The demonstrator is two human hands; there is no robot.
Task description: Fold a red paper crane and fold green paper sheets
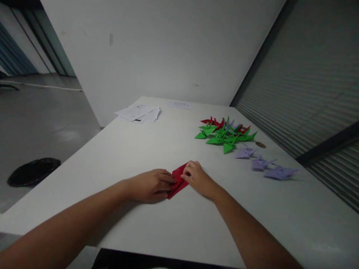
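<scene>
A folded piece of red paper [177,182] lies on the white table [140,149] in front of me. My left hand [151,185] rests on its left side, fingers curled down and pressing the paper flat. My right hand [196,177] is on its right edge, fingertips pinched on a fold. Part of the paper is hidden under both hands.
A heap of green, red and lilac paper cranes [226,133] lies further right. Three lilac cranes [260,161] sit in a row beyond it. White printed sheets [138,113] lie at the far left corner. A black round object [33,171] sits on the floor at left.
</scene>
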